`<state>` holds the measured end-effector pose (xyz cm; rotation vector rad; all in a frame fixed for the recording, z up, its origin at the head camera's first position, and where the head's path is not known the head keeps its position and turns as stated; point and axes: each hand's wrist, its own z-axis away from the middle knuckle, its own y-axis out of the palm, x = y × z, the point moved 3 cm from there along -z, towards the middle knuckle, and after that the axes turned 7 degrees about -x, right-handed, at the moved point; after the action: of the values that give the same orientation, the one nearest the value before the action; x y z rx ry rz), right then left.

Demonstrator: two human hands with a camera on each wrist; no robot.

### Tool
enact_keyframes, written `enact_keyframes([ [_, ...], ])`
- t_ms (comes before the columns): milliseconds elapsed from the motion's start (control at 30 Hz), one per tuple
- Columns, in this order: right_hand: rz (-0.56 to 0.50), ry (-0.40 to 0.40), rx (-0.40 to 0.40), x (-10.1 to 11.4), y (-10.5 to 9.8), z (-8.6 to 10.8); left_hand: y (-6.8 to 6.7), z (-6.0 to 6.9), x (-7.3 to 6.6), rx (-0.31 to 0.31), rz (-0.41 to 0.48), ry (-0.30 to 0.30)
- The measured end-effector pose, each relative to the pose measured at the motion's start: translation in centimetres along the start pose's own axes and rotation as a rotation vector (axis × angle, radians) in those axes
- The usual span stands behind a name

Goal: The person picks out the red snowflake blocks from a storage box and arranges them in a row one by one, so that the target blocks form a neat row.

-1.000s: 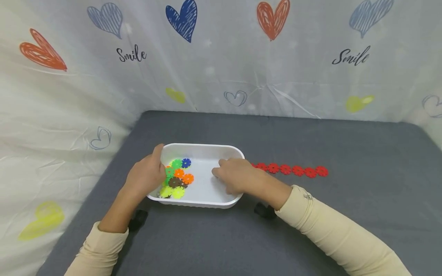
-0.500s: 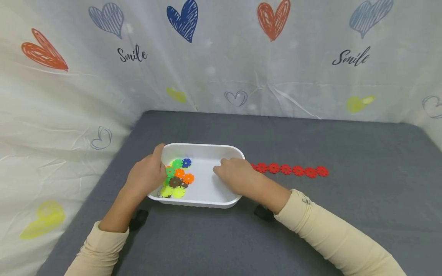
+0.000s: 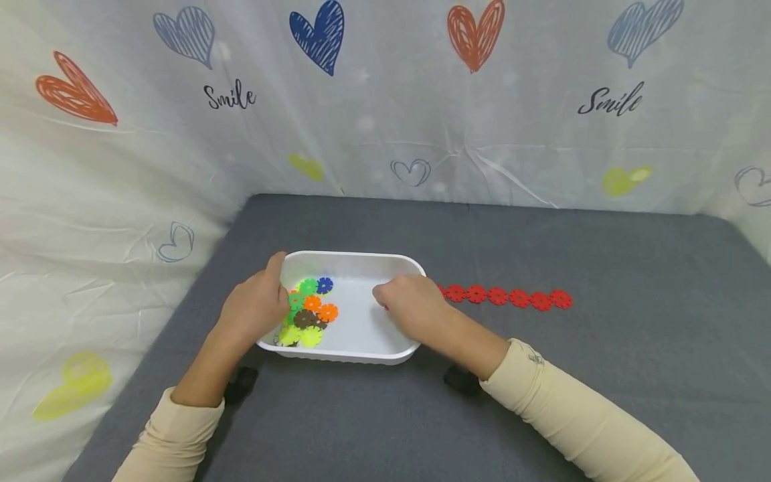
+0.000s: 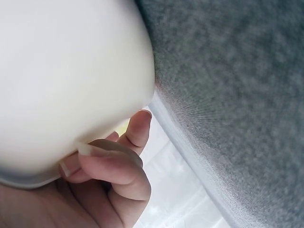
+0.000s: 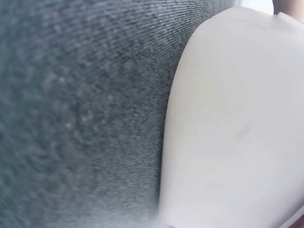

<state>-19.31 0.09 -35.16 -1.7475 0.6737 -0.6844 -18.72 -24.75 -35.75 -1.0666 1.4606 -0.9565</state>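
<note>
A white tray (image 3: 355, 348) stands on the table, with several flower-shaped plastic discs (image 3: 312, 303) in green, orange, yellow, brown and blue heaped at its left end. My left hand (image 3: 255, 304) grips the tray's left rim. In the left wrist view, its curled fingers (image 4: 118, 173) lie against the tray's outer wall. My right hand (image 3: 415, 304) reaches over the right rim into the tray, its fingers bent down. A bit of red shows under those fingertips, apparently a red flower disc (image 3: 386, 308) held there, mostly hidden. In the right wrist view only the tray's outer wall (image 5: 232, 123) shows clearly.
A row of several red flower discs (image 3: 519, 298) lies on the grey tablecloth (image 3: 602, 268) to the right of the tray, its left end hidden by my right hand. Behind the table hangs a white curtain (image 3: 385, 120) with printed hearts.
My right hand's fingers have drawn together and curled in inside the tray, and a bit of red now shows beneath them. The left hand and the tray have stayed in place.
</note>
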Motion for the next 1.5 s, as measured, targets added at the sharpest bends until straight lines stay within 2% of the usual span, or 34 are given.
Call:
enact_keyframes([
  [300,-0.201,0.034,-0.067,-0.5,-0.5,0.2,0.0,0.0,0.0,-0.007,-0.002,0.012],
  [567,-0.401,0.075,-0.140,-1.2,-0.9,0.5,0.3,0.0,0.1,0.003,0.000,0.000],
  [1000,-0.575,0.061,-0.252,-2.8,-2.5,1.5,0.2,0.0,0.1,0.011,-0.007,-0.009],
  [1167,-0.658,0.105,-0.248,-3.6,-3.3,2.2,0.1,0.0,0.2,0.012,-0.010,-0.006],
  [1367,-0.700,0.154,-0.250,-4.5,-4.1,2.9,-0.1,0.0,0.2,-0.007,-0.002,0.020],
  [1500,-0.736,0.219,-0.236,-5.3,-4.4,3.6,-0.1,-0.1,0.2,-0.007,0.006,0.027],
])
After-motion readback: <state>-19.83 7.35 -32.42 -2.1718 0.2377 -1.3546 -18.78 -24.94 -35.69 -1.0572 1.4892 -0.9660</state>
